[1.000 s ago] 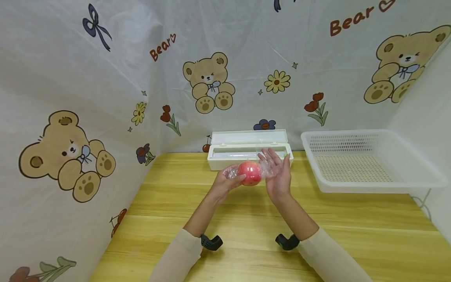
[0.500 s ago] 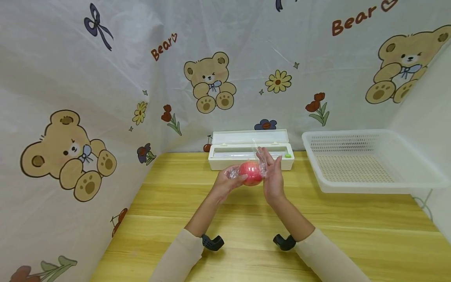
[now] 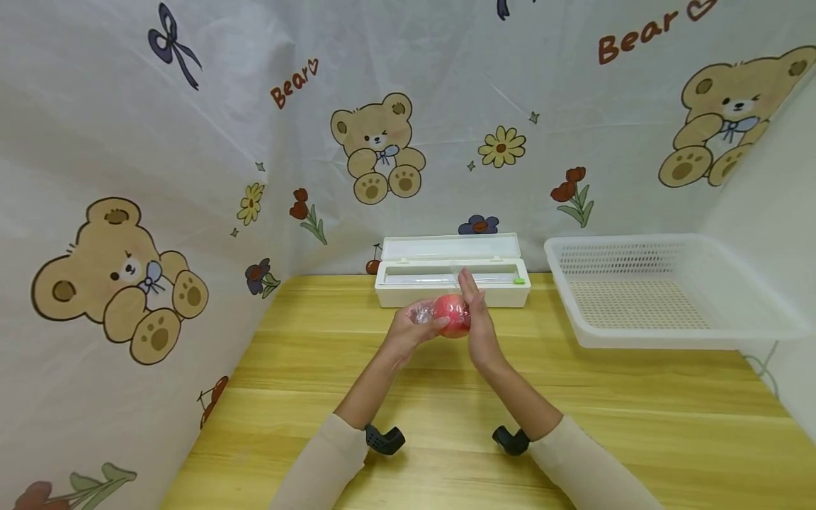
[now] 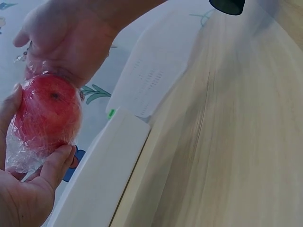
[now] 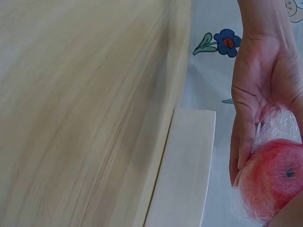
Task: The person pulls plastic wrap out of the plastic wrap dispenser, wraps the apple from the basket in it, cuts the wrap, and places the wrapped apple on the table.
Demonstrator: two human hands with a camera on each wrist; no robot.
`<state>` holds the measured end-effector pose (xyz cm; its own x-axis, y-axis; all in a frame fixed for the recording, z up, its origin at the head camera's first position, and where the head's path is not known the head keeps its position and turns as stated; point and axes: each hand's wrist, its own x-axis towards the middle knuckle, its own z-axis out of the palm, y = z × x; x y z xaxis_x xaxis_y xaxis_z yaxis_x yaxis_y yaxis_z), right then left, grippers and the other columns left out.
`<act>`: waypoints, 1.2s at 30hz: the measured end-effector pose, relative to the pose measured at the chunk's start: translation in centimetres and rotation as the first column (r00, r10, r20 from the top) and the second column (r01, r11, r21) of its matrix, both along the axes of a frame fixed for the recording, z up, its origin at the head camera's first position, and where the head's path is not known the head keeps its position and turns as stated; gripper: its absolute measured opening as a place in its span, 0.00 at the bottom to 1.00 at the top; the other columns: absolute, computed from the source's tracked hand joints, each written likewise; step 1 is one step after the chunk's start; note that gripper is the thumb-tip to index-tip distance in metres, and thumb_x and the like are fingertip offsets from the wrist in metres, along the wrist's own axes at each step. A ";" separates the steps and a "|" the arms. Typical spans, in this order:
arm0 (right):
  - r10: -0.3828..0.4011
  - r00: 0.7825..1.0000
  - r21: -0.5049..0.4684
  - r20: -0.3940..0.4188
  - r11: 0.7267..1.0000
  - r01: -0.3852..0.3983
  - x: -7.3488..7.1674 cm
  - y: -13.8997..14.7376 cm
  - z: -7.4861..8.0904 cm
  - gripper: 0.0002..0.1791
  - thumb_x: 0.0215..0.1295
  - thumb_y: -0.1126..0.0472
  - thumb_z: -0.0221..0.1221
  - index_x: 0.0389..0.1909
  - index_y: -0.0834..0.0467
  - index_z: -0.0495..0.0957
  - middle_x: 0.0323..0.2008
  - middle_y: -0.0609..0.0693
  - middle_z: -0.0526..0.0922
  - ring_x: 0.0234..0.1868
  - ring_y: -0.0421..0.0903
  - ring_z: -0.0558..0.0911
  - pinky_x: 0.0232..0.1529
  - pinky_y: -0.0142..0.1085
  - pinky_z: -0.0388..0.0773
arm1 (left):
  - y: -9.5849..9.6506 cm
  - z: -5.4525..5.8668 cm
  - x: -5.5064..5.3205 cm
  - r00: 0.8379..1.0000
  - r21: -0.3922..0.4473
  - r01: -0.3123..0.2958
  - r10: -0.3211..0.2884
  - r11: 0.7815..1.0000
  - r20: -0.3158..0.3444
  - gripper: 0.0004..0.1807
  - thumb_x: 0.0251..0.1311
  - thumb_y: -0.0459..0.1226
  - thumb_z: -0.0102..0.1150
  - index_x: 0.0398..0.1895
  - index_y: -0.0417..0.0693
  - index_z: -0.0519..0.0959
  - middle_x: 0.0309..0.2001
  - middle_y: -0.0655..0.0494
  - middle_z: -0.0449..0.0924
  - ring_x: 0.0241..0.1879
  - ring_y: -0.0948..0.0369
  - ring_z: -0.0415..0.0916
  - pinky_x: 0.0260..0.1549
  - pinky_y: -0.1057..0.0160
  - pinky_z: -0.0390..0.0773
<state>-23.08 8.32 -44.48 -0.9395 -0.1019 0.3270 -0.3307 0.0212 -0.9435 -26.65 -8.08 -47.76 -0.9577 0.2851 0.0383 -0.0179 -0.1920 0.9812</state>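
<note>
A red apple (image 3: 452, 316) wrapped in clear cling film (image 3: 422, 314) is held up above the table in the head view. My left hand (image 3: 408, 330) grips it from the left, fingers and thumb around its side, with bunched film by the palm. Against the apple's right side my right hand (image 3: 482, 333) presses flat, fingers straight and pointing up and away. In the left wrist view, film lies tight and wrinkled over the apple (image 4: 47, 113), and the right palm (image 4: 71, 38) covers its far side. Loose film (image 5: 279, 124) gathers near the left hand in the right wrist view.
Behind the hands stands a long white cling film box (image 3: 395, 296), its lid raised and a green slider at its right end. A white plastic basket (image 3: 676, 340) sits at the right on the wooden table (image 3: 306, 382). A bear-print curtain (image 3: 440, 85) hangs behind.
My right hand has moved left from beside the apple and folded the loose film on that side against it. The left hand keeps its hold in nearly the same place.
</note>
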 end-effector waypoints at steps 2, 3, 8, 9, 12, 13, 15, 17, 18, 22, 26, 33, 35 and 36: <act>0.004 1.000 0.016 -0.018 1.000 -0.004 0.0 -0.2 -0.1 0.34 0.81 0.42 0.20 0.82 0.48 0.47 0.81 0.43 0.47 0.81 0.46 0.41 0.77 0.60 0.31 | 0.0 0.1 0.0 1.000 -0.005 -0.006 0.006 1.000 -0.007 0.34 0.53 0.44 0.78 0.59 0.37 0.78 0.55 0.45 0.81 0.49 0.57 0.82 0.47 0.61 0.84; 0.001 1.000 0.026 -0.025 1.000 -0.001 0.0 -0.2 -0.1 0.34 0.82 0.43 0.21 0.82 0.49 0.48 0.81 0.45 0.47 0.81 0.47 0.42 0.77 0.59 0.32 | -0.1 0.1 0.1 1.000 -0.007 -0.009 0.009 1.000 -0.006 0.33 0.53 0.44 0.78 0.59 0.37 0.78 0.54 0.46 0.81 0.49 0.58 0.81 0.47 0.62 0.84; -0.056 0.996 0.140 -0.075 0.988 0.066 0.1 -0.5 -0.3 0.35 0.83 0.42 0.25 0.81 0.56 0.52 0.80 0.51 0.50 0.80 0.53 0.48 0.76 0.63 0.44 | -0.2 0.1 0.1 1.000 -0.021 -0.012 0.012 1.000 0.009 0.30 0.55 0.40 0.77 0.58 0.38 0.79 0.52 0.48 0.81 0.47 0.59 0.81 0.46 0.63 0.85; -0.069 0.994 0.174 -0.090 0.981 0.084 0.1 -0.5 -0.3 0.35 0.83 0.42 0.25 0.80 0.57 0.53 0.80 0.52 0.51 0.79 0.54 0.48 0.75 0.64 0.46 | -0.2 0.1 0.1 1.000 -0.025 -0.013 0.013 1.000 0.008 0.29 0.55 0.40 0.77 0.58 0.38 0.79 0.52 0.48 0.82 0.47 0.59 0.81 0.45 0.63 0.85; -0.074 0.989 0.247 -0.127 0.963 0.104 0.0 -0.4 -0.3 0.35 0.83 0.42 0.27 0.80 0.60 0.52 0.79 0.55 0.52 0.79 0.56 0.49 0.74 0.65 0.47 | -0.2 0.1 0.0 1.000 -0.031 -0.012 0.012 0.999 0.003 0.28 0.56 0.38 0.76 0.58 0.37 0.79 0.52 0.48 0.82 0.47 0.59 0.81 0.45 0.63 0.85; -0.071 0.988 0.269 -0.135 0.957 0.105 0.0 -0.4 -0.2 0.35 0.83 0.43 0.28 0.80 0.60 0.53 0.79 0.55 0.52 0.79 0.56 0.49 0.73 0.66 0.48 | -0.3 0.2 0.0 1.000 -0.036 -0.012 0.012 0.999 0.002 0.27 0.56 0.38 0.76 0.58 0.37 0.79 0.52 0.48 0.82 0.47 0.59 0.81 0.46 0.63 0.84; -0.059 0.987 0.303 -0.150 0.947 0.102 -0.1 -0.2 -0.1 0.32 0.84 0.47 0.30 0.80 0.59 0.53 0.79 0.55 0.53 0.79 0.56 0.50 0.74 0.65 0.47 | -0.3 0.2 0.0 1.000 -0.041 -0.011 0.011 0.999 0.000 0.27 0.56 0.38 0.76 0.58 0.38 0.79 0.53 0.48 0.82 0.47 0.59 0.81 0.46 0.64 0.84; -0.055 0.983 0.309 -0.173 0.945 0.108 -0.3 0.2 0.1 0.30 0.84 0.50 0.33 0.79 0.59 0.56 0.79 0.54 0.54 0.79 0.55 0.50 0.75 0.64 0.47 | -0.4 0.2 -0.1 1.000 -0.042 -0.003 0.003 0.999 0.002 0.29 0.56 0.40 0.76 0.59 0.38 0.78 0.54 0.48 0.81 0.48 0.58 0.81 0.47 0.63 0.84; -0.060 0.980 0.307 -0.192 0.945 0.117 -0.4 0.4 0.2 0.29 0.84 0.52 0.35 0.79 0.59 0.57 0.79 0.54 0.54 0.79 0.56 0.50 0.75 0.64 0.47 | -0.4 0.2 -0.1 1.000 -0.039 -0.001 0.001 0.999 0.006 0.30 0.56 0.40 0.77 0.60 0.38 0.78 0.55 0.47 0.81 0.49 0.58 0.81 0.47 0.62 0.84; -0.122 0.949 0.246 -0.290 0.949 0.197 -1.2 1.7 0.3 0.27 0.83 0.55 0.43 0.77 0.58 0.62 0.78 0.51 0.58 0.79 0.54 0.53 0.76 0.61 0.48 | -0.6 0.3 -0.1 1.000 -0.026 0.005 -0.004 1.000 0.024 0.35 0.55 0.43 0.78 0.63 0.38 0.76 0.57 0.46 0.79 0.52 0.57 0.81 0.49 0.60 0.84; -0.159 0.927 0.189 -0.341 0.954 0.234 -2.1 2.5 0.4 0.29 0.77 0.59 0.55 0.76 0.53 0.65 0.76 0.48 0.64 0.77 0.50 0.60 0.75 0.55 0.55 | -0.7 0.3 0.0 1.000 -0.021 -0.006 0.007 1.000 0.028 0.34 0.56 0.42 0.76 0.63 0.38 0.76 0.57 0.45 0.79 0.52 0.57 0.81 0.49 0.61 0.84; -0.074 0.948 0.149 -0.311 0.981 0.125 -2.0 2.6 1.1 0.31 0.71 0.67 0.60 0.74 0.60 0.67 0.73 0.56 0.69 0.75 0.54 0.64 0.72 0.58 0.60 | -0.7 0.4 0.2 0.999 -0.011 0.035 -0.035 0.999 0.024 0.36 0.54 0.45 0.78 0.64 0.39 0.76 0.57 0.46 0.79 0.52 0.57 0.80 0.50 0.61 0.83; -0.041 0.950 0.142 -0.309 0.986 0.089 -1.5 2.5 1.8 0.31 0.70 0.69 0.60 0.73 0.63 0.67 0.72 0.59 0.69 0.75 0.57 0.64 0.72 0.58 0.60 | -0.6 0.5 0.2 0.999 -0.014 0.048 -0.048 0.999 0.008 0.37 0.54 0.46 0.78 0.63 0.38 0.76 0.57 0.46 0.79 0.52 0.57 0.80 0.50 0.61 0.83; -0.026 0.951 0.142 -0.308 0.987 0.073 -1.3 2.4 2.2 0.31 0.70 0.70 0.60 0.73 0.64 0.66 0.72 0.60 0.69 0.75 0.57 0.64 0.72 0.58 0.61 | -0.5 0.6 0.2 0.999 -0.011 0.053 -0.053 0.999 0.005 0.37 0.54 0.46 0.78 0.63 0.38 0.76 0.57 0.47 0.80 0.52 0.57 0.80 0.49 0.61 0.84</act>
<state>-24.35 10.74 -42.27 -0.8028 -0.1276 0.5825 -0.5963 0.1776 -0.7829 -26.41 -8.60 -47.21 -0.9416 0.3355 0.0300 -0.0326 -0.1795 0.9832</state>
